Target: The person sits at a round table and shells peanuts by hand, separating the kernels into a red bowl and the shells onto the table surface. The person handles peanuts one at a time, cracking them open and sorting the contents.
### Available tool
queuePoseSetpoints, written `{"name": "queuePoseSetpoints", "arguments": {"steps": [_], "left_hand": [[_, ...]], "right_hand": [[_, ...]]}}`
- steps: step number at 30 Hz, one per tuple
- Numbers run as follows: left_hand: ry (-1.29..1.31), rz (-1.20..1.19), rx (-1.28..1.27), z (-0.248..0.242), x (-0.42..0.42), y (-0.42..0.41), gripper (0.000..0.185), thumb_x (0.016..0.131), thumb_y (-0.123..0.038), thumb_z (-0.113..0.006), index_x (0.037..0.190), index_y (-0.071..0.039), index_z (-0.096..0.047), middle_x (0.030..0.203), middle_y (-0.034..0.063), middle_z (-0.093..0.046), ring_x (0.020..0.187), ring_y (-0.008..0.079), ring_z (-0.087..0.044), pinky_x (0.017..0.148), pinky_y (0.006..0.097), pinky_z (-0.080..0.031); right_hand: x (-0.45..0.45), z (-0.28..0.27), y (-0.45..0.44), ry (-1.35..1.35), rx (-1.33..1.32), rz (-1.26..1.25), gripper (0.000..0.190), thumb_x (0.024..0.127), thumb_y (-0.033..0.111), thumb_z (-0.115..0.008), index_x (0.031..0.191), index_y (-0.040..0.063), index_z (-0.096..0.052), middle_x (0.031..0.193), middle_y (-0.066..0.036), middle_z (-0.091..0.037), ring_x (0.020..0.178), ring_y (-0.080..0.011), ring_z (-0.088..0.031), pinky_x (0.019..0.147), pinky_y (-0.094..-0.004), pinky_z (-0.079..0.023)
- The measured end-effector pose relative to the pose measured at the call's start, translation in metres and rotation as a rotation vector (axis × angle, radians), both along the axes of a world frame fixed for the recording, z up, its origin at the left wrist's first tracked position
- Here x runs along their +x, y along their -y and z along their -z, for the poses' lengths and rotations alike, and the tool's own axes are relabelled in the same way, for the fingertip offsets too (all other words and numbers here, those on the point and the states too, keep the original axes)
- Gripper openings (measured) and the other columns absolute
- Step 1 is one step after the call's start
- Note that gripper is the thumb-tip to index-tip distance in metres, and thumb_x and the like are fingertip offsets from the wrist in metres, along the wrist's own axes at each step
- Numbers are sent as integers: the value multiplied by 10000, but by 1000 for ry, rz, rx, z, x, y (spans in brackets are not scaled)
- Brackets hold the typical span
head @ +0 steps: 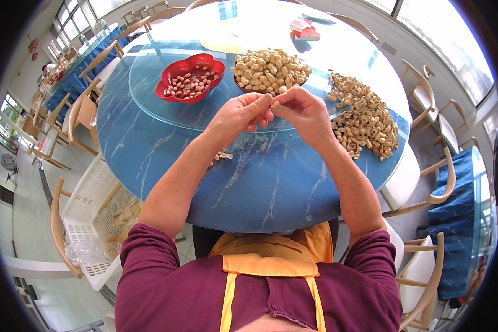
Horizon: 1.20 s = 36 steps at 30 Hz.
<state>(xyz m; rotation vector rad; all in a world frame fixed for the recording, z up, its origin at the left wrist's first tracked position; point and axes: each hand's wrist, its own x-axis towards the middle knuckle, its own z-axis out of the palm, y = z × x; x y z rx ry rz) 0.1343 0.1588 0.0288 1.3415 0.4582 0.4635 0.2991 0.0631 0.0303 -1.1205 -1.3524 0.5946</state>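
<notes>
My two hands meet over the near edge of the glass turntable [149, 108]. Between the thumb and forefinger of my right hand [309, 115] is a small pale piece of peanut [276, 103]. My left hand [244, 111] is right beside it, thumb against curled fingers; whether those fingers hold anything is hidden. Just beyond my hands, a bowl heaped with unshelled peanuts [269, 70] stands on the turntable. Left of that is a red flower-shaped bowl [164, 94] with shelled peanut kernels [186, 85] in it. A large pile of peanut shells [367, 116] lies to the right.
A few shell pieces [225, 155] lie by my left forearm on the blue marbled table [249, 186]. A red and white packet [305, 30] is at the far side. Wooden chairs [440, 186] surround the table. At lower left is a white plastic basket [83, 203] containing plastic bags.
</notes>
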Motion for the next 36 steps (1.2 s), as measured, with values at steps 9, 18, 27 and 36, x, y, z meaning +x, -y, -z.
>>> {"name": "queuePoseSetpoints", "arguments": {"steps": [9,18,27,36], "left_hand": [[58,-12,39,-4,-1,3,329,929,-264,-637,1138,-10,-632,931,29,-646,736,52,-574,570,168,-425],[22,-88,49,-6,0,7,302,908,-270,-663,1034,4,-682,846,42,-677,676,64,-580,554,179,-448],[28,-174,84,2,2,11,252,910,-251,-661,972,-10,-706,799,27,-674,667,59,-584,603,185,-492],[129,-231,-103,12,7,8,196,937,-173,-614,995,6,-669,844,56,-684,684,70,-603,607,183,-518]], "right_hand": [[-5,7,-3,59,0,61,97,804,55,-725,856,17,-654,751,-13,-624,676,-64,-568,629,-228,-477],[-2,6,-3,-80,-96,2,112,801,28,-722,896,-6,-675,805,-36,-680,766,-82,-641,694,-219,-517],[-1,6,-2,-256,-163,-4,147,807,45,-733,942,-8,-706,837,-57,-696,788,-105,-651,719,-222,-518],[-5,12,-5,-297,-126,30,133,818,40,-720,944,-4,-722,869,-51,-706,814,-97,-644,755,-222,-517]]}}
